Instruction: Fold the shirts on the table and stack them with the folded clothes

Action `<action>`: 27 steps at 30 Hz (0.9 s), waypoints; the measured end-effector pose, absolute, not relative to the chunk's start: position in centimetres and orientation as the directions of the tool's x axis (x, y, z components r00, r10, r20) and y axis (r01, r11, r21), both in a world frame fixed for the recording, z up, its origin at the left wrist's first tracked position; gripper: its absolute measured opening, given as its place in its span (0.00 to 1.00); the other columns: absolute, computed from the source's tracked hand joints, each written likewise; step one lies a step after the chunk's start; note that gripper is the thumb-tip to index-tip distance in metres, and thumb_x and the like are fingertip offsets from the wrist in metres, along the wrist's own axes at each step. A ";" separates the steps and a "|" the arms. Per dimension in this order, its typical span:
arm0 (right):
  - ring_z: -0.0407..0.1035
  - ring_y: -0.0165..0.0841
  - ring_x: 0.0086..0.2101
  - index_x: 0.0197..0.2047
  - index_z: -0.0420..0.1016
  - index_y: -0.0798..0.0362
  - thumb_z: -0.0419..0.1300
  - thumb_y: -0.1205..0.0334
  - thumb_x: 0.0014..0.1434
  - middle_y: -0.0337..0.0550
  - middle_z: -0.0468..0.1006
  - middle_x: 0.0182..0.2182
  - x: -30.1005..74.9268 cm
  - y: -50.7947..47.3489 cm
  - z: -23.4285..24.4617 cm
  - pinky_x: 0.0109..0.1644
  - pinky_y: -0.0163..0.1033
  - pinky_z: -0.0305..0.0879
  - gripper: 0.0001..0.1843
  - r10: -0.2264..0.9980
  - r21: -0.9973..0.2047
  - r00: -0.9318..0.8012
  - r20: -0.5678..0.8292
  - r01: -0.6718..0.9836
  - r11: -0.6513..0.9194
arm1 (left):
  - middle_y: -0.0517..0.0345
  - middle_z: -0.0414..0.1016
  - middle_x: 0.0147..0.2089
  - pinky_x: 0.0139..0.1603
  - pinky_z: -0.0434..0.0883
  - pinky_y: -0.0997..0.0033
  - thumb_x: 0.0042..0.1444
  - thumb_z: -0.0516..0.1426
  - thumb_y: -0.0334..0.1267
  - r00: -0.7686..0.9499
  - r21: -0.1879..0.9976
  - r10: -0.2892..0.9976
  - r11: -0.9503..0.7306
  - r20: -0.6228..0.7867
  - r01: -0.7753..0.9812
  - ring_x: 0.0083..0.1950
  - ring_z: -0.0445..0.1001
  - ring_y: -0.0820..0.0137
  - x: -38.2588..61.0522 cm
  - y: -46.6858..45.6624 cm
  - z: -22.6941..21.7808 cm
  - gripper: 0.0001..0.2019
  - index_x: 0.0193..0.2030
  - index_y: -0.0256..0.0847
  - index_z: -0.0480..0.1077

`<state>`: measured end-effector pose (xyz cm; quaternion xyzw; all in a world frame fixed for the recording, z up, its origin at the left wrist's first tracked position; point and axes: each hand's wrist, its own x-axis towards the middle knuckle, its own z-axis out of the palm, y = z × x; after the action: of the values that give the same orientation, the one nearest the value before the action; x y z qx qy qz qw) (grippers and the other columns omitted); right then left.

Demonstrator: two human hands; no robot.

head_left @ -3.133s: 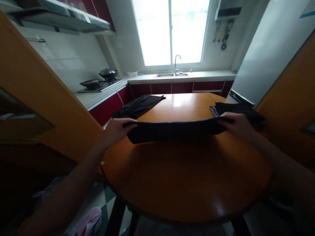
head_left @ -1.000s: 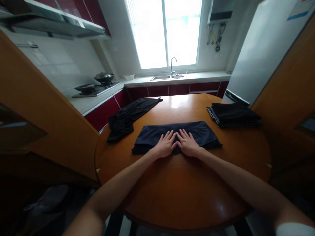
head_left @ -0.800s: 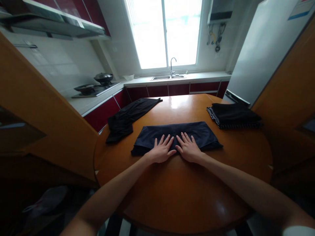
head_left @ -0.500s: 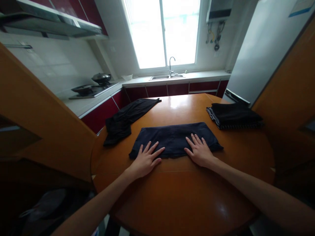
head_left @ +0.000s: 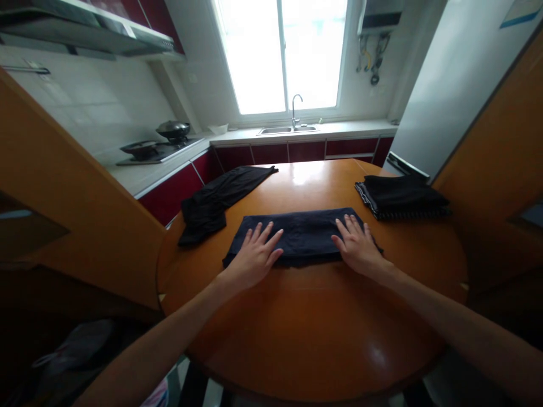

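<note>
A dark navy garment [head_left: 307, 237], folded into a wide flat strip, lies across the middle of the wooden table [head_left: 314, 328]. On its left part rests my left hand [head_left: 254, 254], open, with the fingers spread over the cloth. My right hand [head_left: 358, 243] lies open on the right part, fingers stretched forward. Neither hand grips the fabric. What kind of garment it is does not show. Both palms hide some of its near edge.
A loosely laid black garment [head_left: 212, 203] is at the table's left. At the right is a stack of folded dark clothes [head_left: 403, 198]. Beyond the table stand a counter with a sink [head_left: 280, 130], a stove with a lidded pan [head_left: 173, 131], and a fridge [head_left: 441, 85].
My right hand has slid to the right and a little forward across the navy garment. My left hand has shifted slightly forward, fingers still spread.
</note>
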<state>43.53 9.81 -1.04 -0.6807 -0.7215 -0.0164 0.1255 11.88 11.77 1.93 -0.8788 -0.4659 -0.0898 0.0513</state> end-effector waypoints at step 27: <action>0.35 0.51 0.72 0.75 0.49 0.63 0.43 0.50 0.71 0.61 0.43 0.74 34.8 10.0 -4.1 0.72 0.63 0.35 0.37 0.984 -0.159 -0.156 0.086 0.973 0.168 | 0.51 0.54 0.76 0.74 0.51 0.47 0.69 0.46 0.38 0.541 0.185 0.813 -0.578 0.216 0.795 0.77 0.48 0.52 21.8 18.9 -3.4 0.25 0.70 0.37 0.61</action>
<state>34.81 10.03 -4.12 -0.6440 -0.7597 0.0330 0.0842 21.82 18.94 -3.40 -0.8772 -0.4581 -0.1402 -0.0324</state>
